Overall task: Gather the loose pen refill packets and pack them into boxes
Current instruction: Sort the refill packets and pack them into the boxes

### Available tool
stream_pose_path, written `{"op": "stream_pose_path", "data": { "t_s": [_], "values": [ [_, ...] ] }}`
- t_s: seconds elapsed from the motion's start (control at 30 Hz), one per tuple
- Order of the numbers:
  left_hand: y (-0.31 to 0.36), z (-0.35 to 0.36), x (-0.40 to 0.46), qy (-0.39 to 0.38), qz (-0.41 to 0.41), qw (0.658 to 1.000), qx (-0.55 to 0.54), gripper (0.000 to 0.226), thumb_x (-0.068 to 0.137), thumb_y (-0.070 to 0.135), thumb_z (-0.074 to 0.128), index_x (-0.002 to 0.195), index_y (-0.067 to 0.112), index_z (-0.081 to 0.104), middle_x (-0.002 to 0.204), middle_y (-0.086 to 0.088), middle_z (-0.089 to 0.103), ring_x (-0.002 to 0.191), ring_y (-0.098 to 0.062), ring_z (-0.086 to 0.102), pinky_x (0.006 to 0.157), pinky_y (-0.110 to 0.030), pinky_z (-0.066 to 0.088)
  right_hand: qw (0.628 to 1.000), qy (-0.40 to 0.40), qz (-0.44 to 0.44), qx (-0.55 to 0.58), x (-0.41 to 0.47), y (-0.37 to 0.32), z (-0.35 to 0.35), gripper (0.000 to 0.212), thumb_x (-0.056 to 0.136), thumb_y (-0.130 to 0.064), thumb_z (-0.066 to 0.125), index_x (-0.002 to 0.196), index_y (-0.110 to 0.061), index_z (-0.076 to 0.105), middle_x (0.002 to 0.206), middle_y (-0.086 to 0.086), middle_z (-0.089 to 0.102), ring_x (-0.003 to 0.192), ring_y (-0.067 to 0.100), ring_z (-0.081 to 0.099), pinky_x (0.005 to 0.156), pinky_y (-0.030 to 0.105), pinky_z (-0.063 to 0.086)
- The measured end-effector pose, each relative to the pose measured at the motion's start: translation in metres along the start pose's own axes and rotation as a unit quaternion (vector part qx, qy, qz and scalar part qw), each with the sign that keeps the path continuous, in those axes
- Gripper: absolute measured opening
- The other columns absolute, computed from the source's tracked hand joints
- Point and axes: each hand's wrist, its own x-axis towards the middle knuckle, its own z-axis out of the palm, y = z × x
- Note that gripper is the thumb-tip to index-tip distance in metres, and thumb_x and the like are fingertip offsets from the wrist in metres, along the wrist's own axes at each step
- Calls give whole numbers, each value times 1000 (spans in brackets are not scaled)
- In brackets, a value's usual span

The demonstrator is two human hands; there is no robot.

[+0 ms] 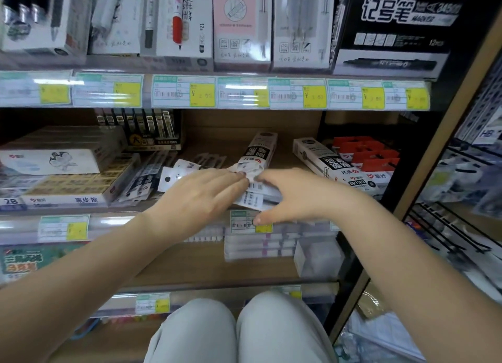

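At frame centre both hands, left (201, 191) and right (293, 194), are pinching thin, slippery, floppy packets (255, 197) feeding into the box (258, 152), best gripped mid-bundle.

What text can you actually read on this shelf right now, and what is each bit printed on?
"AIHAO", "MARKER": black marker box, top shelf.
"2B": label on the eraser box, left.
"GR1703": long refill box, right of the hands.
"HB": packet, far right rack.
"2.00": yellow price tag.
Other price tags and the refill packets under both hands: too blurred.
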Motion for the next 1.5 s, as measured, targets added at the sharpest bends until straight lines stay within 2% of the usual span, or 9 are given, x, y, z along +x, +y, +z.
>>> {"op": "stream_pose_path", "data": {
  "t_s": [0.1, 0.27, 0.43, 0.57, 0.7, 0.8, 0.97, 1.27, 1.5],
  "values": [
    [6, 3, 0, -7, 12, 1000, -7, 32, 85, 9, 47, 116, 1, 48, 104, -17, 69, 90, -30, 67, 82, -35, 50, 997, -51, -16, 57, -1, 0, 10, 60, 73, -45, 73, 125, -24, 51, 118, -5, 58, 101, 12, 57, 87, 34, 51],
    [12, 13, 0, 28, -30, 999, 9, 22, 89, 4, 50, 110, 1, 55, 102, -15, 70, 93, -29, 66, 93, -38, 43, 991, 24, -2, 134, -2, 1, 34, 30, 77, -26, 68, 103, -15, 57, 95, 0, 63, 85, 18, 61, 73, 36, 50],
    [31, 21, -7, 82, -256, 962, 47, 49, 79, 0, 61, 126, 5, 50, 135, -16, 52, 132, -29, 37, 113, -52, 16, 972, 117, 24, 200, -3, -5, 65, 17, 81, -19, 61, 94, -15, 51, 81, -4, 58, 72, 18, 58, 55, 32, 45],
    [76, 27, -20, 173, -418, 881, -134, 61, 82, 4, 47, 140, 2, 28, 143, -16, 35, 135, -29, 32, 113, -43, 27, 939, 205, 58, 269, -8, -10, 99, 16, 82, -20, 61, 93, -16, 49, 81, -2, 59, 74, 19, 57, 60, 32, 44],
    [118, 38, -28, 194, -566, 723, -345, 37, 87, 34, 43, 123, 25, 47, 113, 14, 59, 104, -2, 56, 89, -30, 48, 925, 254, 85, 271, -10, -19, 138, 22, 80, -22, 63, 98, -19, 51, 78, -8, 59, 74, 16, 57, 53, 18, 37],
    [135, 42, -34, 202, -573, 687, -399, 23, 86, 37, 37, 103, 35, 53, 96, 26, 64, 88, 6, 58, 74, -13, 45, 918, 265, 75, 285, -10, -27, 165, 28, 82, -24, 64, 105, -16, 52, 94, 2, 65, 87, 21, 61, 60, 24, 36],
    [144, 44, -39, 169, -587, 647, -457, 26, 86, 42, 37, 101, 31, 55, 95, 20, 65, 88, 0, 61, 75, -21, 47, 912, 299, 56, 276, -11, -30, 188, 29, 84, -22, 62, 108, -13, 49, 100, 9, 66, 93, 29, 61, 61, 24, 32],
    [135, 37, -34, 231, -632, 434, -599, 23, 93, 0, 49, 106, 12, 62, 104, -9, 72, 98, -24, 68, 83, -36, 53, 901, 286, 16, 325, -9, -35, 194, 39, 76, -30, 62, 110, -15, 50, 99, 2, 66, 91, 19, 60, 63, 18, 40],
    [133, 38, -33, 245, -634, 348, -645, 22, 82, 12, 62, 103, 7, 67, 100, -14, 72, 90, -25, 69, 74, -31, 56, 875, 302, 0, 379, -12, -35, 193, 26, 81, -31, 52, 104, -20, 49, 85, -21, 56, 81, 3, 57, 64, 2, 38]
  ]
}}
